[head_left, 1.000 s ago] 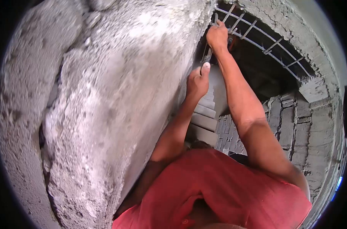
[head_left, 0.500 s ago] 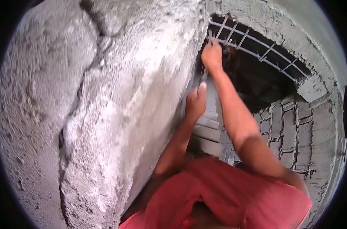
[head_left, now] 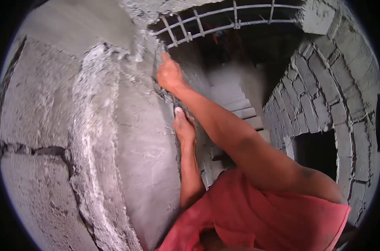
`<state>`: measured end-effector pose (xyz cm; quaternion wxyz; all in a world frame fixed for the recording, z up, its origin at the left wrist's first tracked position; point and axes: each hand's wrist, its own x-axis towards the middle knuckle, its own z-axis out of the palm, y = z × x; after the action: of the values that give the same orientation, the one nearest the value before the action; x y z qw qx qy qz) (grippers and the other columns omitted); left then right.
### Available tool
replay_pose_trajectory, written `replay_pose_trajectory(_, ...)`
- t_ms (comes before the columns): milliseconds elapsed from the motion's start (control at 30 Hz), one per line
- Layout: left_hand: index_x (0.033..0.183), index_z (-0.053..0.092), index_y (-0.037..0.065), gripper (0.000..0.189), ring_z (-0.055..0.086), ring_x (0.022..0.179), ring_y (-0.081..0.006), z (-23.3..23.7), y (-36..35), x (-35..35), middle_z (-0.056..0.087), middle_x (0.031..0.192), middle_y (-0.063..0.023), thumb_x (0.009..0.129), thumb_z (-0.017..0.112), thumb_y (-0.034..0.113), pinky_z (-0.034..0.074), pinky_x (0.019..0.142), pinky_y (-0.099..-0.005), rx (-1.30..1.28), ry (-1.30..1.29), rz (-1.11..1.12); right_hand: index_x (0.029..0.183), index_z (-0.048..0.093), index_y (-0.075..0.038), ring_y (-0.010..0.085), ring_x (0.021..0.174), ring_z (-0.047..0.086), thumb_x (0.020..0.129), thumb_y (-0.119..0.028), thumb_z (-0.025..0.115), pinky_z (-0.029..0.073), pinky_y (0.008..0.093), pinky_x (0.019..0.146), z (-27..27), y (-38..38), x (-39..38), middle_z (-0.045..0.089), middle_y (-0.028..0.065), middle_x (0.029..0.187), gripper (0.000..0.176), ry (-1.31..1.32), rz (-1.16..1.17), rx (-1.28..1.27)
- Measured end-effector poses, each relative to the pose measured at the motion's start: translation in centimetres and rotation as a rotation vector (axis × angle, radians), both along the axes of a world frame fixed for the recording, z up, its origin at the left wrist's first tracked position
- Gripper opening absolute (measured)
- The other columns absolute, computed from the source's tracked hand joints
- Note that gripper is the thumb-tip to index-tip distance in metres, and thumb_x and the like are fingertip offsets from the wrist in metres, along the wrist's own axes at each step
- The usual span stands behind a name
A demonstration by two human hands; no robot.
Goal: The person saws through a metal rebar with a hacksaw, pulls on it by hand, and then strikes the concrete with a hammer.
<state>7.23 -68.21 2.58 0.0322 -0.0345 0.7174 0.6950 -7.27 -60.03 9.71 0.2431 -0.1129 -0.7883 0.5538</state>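
Observation:
My right hand (head_left: 170,76) is closed at the upper corner of the grey mortared wall edge (head_left: 146,138), its forefinger side toward the rebar. Lower along the same edge, my left hand (head_left: 185,127) is closed with the thumb uppermost. Both hands grip a thin grey bar, mostly hidden by the fingers and blending into the mortar; its exact kind cannot be made out. Smooth, damp-looking mortar covers the wall face left of my hands, with a rough, lumpy strip (head_left: 95,113) beyond it.
Exposed rebar (head_left: 215,28) spans the dark opening above. Stairs (head_left: 244,113) descend below my right forearm. A curved block wall (head_left: 309,90) stands at right, with a dark square opening (head_left: 317,152). Large cracked blocks (head_left: 35,184) lie at left.
My view has turned, so the wall edge and both hands appear farther left. The right hand has gone from beside the rebar to the wall corner; both hands keep their closed grip.

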Motion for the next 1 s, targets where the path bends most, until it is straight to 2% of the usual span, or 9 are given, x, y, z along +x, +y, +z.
replay_pose_trajectory(133, 0.071, 0.044, 0.016, 0.058, 0.038, 0.041, -0.0122, 0.8, -0.9, -0.8, 0.044, 0.054, 0.0017, 0.105, 0.039, 0.063, 0.028, 0.038, -0.0311, 0.218, -0.186, -0.003, 0.134, 0.055, 0.006, 0.0522, 0.110, 0.064, 0.091, -0.013, 0.054, 0.052, 0.0509, 0.099, 1.3, -0.1, -1.0, 0.067, 0.0360, 0.112, 0.047, -0.017, 0.007, -0.118)
replay_pose_trajectory(267, 0.069, 0.043, 0.015, 0.057, 0.038, 0.044, -0.0104, 1.3, 0.3, -0.4, 0.044, 0.056, 0.0018, 0.106, 0.040, 0.059, 0.028, 0.042, -0.0295, -0.017, -0.041, -0.019, 0.126, 0.057, -0.004, 0.0541, 0.111, 0.063, 0.089, -0.008, 0.055, 0.050, 0.0560, 0.098, -3.7, 0.7, -5.2, 0.065, 0.0372, 0.115, 0.038, -0.035, 0.067, 0.126)
replay_pose_trajectory(433, 0.070, 0.044, 0.017, 0.058, 0.038, 0.041, -0.0116, 1.3, 0.0, -1.1, 0.045, 0.054, 0.0017, 0.104, 0.039, 0.064, 0.027, 0.039, -0.0301, -0.011, -0.058, 0.021, 0.124, 0.065, -0.003, 0.0523, 0.106, 0.066, 0.089, -0.011, 0.057, 0.053, 0.0556, 0.094, 0.9, -0.3, -1.5, 0.071, 0.0287, 0.106, 0.037, 0.055, -0.166, -0.144)
replay_pose_trajectory(500, 0.071, 0.045, 0.017, 0.059, 0.037, 0.037, -0.0125, 2.6, 0.5, -2.0, 0.044, 0.052, 0.0023, 0.104, 0.036, 0.066, 0.025, 0.035, -0.0303, -0.068, -0.072, 0.010, 0.127, 0.061, -0.004, 0.0485, 0.107, 0.067, 0.090, -0.008, 0.052, 0.052, 0.0513, 0.098, -0.2, 1.5, -4.4, 0.072, 0.0276, 0.104, 0.038, 0.014, 0.149, 0.545)
replay_pose_trajectory(600, 0.072, 0.046, 0.017, 0.059, 0.037, 0.036, -0.0132, 2.0, 0.5, -3.3, 0.043, 0.052, 0.0022, 0.104, 0.037, 0.065, 0.025, 0.035, -0.0307, -0.019, -0.051, 0.005, 0.120, 0.065, -0.003, 0.0489, 0.105, 0.067, 0.089, -0.009, 0.054, 0.054, 0.0517, 0.094, 2.3, 1.2, -2.6, 0.072, 0.0277, 0.104, 0.034, -0.034, -0.031, 0.021)
replay_pose_trajectory(633, 0.071, 0.043, 0.017, 0.054, 0.039, 0.044, -0.0115, 2.1, 0.4, -2.2, 0.043, 0.057, 0.0029, 0.105, 0.042, 0.059, 0.028, 0.040, -0.0297, 0.011, -0.085, -0.029, 0.120, 0.065, -0.002, 0.0500, 0.106, 0.067, 0.088, -0.009, 0.055, 0.054, 0.0529, 0.095, 0.0, 1.4, -4.6, 0.071, 0.0298, 0.106, 0.034, -0.089, 0.090, 0.579)
replay_pose_trajectory(667, 0.071, 0.043, 0.017, 0.054, 0.039, 0.044, -0.0115, 1.0, 0.0, -1.5, 0.043, 0.057, 0.0029, 0.105, 0.042, 0.059, 0.028, 0.040, -0.0297, 0.018, -0.078, -0.064, 0.127, 0.061, -0.001, 0.0505, 0.110, 0.065, 0.087, -0.009, 0.056, 0.052, 0.0534, 0.098, 0.4, 0.8, -1.5, 0.068, 0.0325, 0.112, 0.041, 0.064, 0.003, 0.061)
replay_pose_trajectory(800, 0.072, 0.043, 0.016, 0.053, 0.038, 0.045, -0.0103, -1.1, 1.2, -2.7, 0.042, 0.057, 0.0027, 0.106, 0.042, 0.058, 0.028, 0.042, -0.0295, 0.104, 0.031, 0.008, 0.138, 0.052, -0.004, 0.0484, 0.115, 0.064, 0.087, -0.005, 0.055, 0.049, 0.0540, 0.101, 0.8, 0.6, 0.1, 0.068, 0.0324, 0.113, 0.051, -0.010, -0.037, -0.129)
replay_pose_trajectory(1000, 0.071, 0.042, 0.016, 0.054, 0.037, 0.048, -0.0095, 1.2, 0.7, -1.3, 0.040, 0.058, 0.0036, 0.106, 0.042, 0.057, 0.030, 0.045, -0.0292, 0.030, -0.098, 0.021, 0.130, 0.059, -0.005, 0.0498, 0.108, 0.065, 0.089, -0.012, 0.056, 0.049, 0.0572, 0.094, -6.0, 0.6, -10.9, 0.070, 0.0299, 0.107, 0.042, 0.044, -0.031, 0.222)
